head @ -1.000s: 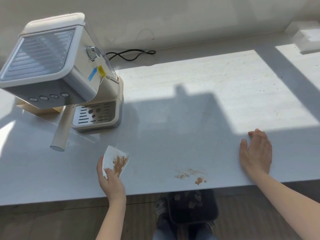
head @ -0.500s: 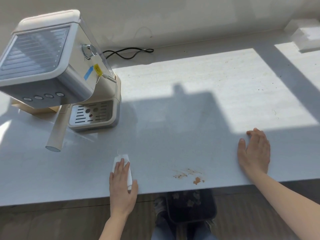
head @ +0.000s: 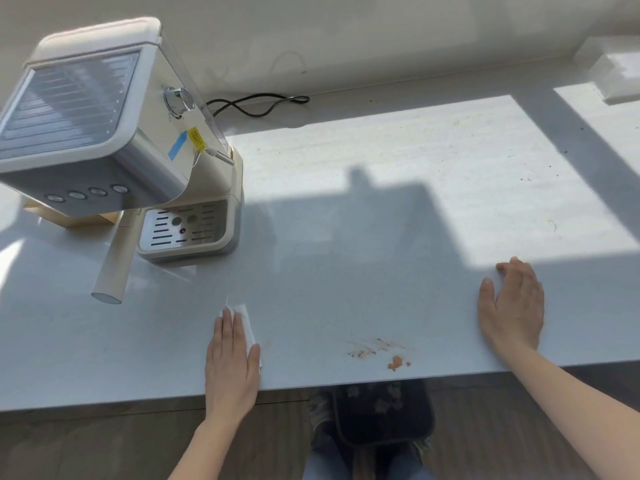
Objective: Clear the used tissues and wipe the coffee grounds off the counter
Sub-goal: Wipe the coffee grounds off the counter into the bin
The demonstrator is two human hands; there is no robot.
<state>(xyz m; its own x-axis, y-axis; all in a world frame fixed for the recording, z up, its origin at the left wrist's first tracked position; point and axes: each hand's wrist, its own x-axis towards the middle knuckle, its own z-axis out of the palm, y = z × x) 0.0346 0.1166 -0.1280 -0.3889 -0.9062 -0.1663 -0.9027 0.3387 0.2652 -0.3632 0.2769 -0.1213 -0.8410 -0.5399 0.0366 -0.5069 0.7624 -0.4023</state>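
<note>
Hands: two are seen, both laid flat on the surface with straight fingers.
Left hand (head: 231, 368): it is pressed, fingers together, on the one tissue (head: 246, 320); nothing is gripped.
Right hand (head: 512, 306): it is spread palm down, thumb out to the side, and nothing is held.
Tissue: one white folded piece is seen, mostly covered by the left fingers, with a strip showing beyond the fingertips and along the thumb side.
Coffee grounds (head: 377, 351): one brown patch of thin smears and a small blob is left between the two hands, close to the near edge and well apart from the tissue.
Coffee machine (head: 104, 133): one is placed beyond the left hand, with four buttons on its front and one handle (head: 114, 268) pointed toward that hand.
Cable (head: 256, 103): one black loop is laid beyond the machine, by the wall.
Surface (head: 346, 271): it is pale grey and smooth; a sunlit patch is seen beyond the right hand, dotted with small specks.
Room: a plain pale wall (head: 381, 36) is seen behind, a wood-look floor (head: 104, 441) below.
Change: a second ago the tissue was lifted in the left hand with its brown stain shown; now it is pressed down flat. The right hand and the grounds are unmoved.
</note>
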